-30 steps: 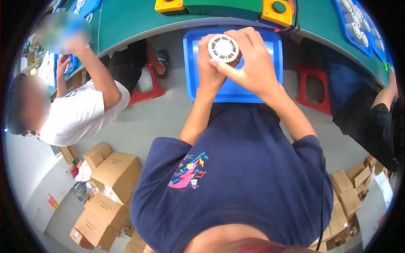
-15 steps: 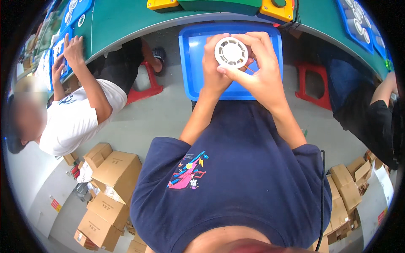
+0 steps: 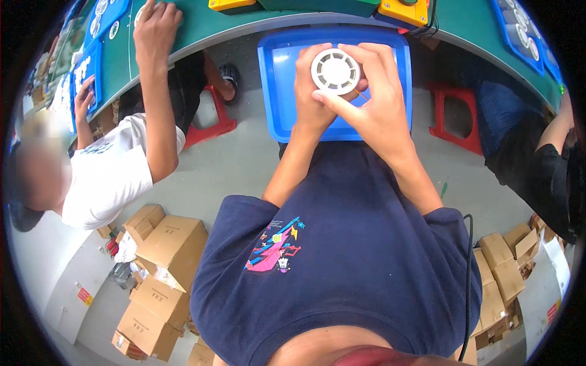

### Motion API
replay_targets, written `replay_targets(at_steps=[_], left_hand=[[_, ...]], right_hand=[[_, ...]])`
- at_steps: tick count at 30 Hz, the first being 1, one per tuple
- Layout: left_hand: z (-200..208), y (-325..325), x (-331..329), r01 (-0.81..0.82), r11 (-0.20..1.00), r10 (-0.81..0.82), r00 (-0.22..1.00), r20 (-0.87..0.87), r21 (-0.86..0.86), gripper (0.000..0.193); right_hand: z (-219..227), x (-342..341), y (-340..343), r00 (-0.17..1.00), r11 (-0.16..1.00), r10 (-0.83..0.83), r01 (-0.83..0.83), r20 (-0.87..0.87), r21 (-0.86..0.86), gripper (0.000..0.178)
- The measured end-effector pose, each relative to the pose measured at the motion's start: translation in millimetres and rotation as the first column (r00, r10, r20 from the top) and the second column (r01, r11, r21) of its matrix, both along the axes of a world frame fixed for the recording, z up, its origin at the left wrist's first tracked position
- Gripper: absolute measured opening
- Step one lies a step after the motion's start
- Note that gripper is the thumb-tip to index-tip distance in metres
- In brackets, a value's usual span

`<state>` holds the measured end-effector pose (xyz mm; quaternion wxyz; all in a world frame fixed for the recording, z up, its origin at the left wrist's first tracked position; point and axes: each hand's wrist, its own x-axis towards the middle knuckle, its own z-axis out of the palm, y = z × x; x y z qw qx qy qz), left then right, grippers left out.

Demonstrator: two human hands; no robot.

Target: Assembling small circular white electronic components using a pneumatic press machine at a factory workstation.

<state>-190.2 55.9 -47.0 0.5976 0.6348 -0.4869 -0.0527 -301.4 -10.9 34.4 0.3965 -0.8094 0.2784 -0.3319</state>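
Both hands hold a round white slotted device [image 3: 336, 71] above a blue tray. Its disc face has a plain centre with a ring of slots around it, and it points up toward me. My left hand [image 3: 310, 100] is wrapped around the left side, its fingers partly hidden behind the disc. My right hand [image 3: 379, 97] grips from the right, thumb pressed on the lower rim and fingers curled over the far side. A thin orange wire [image 3: 361, 95] shows between the device and my right palm. The part under the disc is mostly hidden.
The blue tray [image 3: 273, 116] lies below my hands, against the green table [image 3: 201, 27]. A yellow-and-green machine [image 3: 400, 12] stands beyond. Co-workers sit left and right, near red stools [image 3: 210, 119] and blue trays [image 3: 519, 52] of white parts. Cardboard boxes [image 3: 174, 250] stack behind.
The disc has turned slightly between my hands, and its slots look paler now. At the left, the co-worker's one hand has moved from the blue tray rightward and farther over the table.
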Motion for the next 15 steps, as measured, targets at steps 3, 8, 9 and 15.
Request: replay_targets(at_steps=[3, 8, 9, 15], left_hand=[[7, 2, -2, 0.078, 0.996, -0.074, 0.992, -0.103, 0.04, 0.095], [17, 12, 3, 0.275, 0.961, -0.268, 0.934, -0.236, -0.001, 0.101], [15, 12, 6, 0.284, 0.959, -0.282, 0.94, -0.194, -0.017, 0.099], [12, 12, 18, 0.31, 0.95, -0.305, 0.945, -0.12, 0.021, 0.085]], right_hand=[[-3, -3, -3, 1.0, 1.0, 0.004, -0.004, -0.015, 0.024, 0.062], [2, -13, -15, 0.994, 0.982, 0.097, -0.089, -0.044, 0.167, 0.06], [3, -14, -16, 0.99, 0.983, 0.132, -0.126, -0.041, 0.136, 0.059], [19, -20, -20, 0.982, 0.943, 0.153, -0.112, -0.108, 0.314, 0.051]])
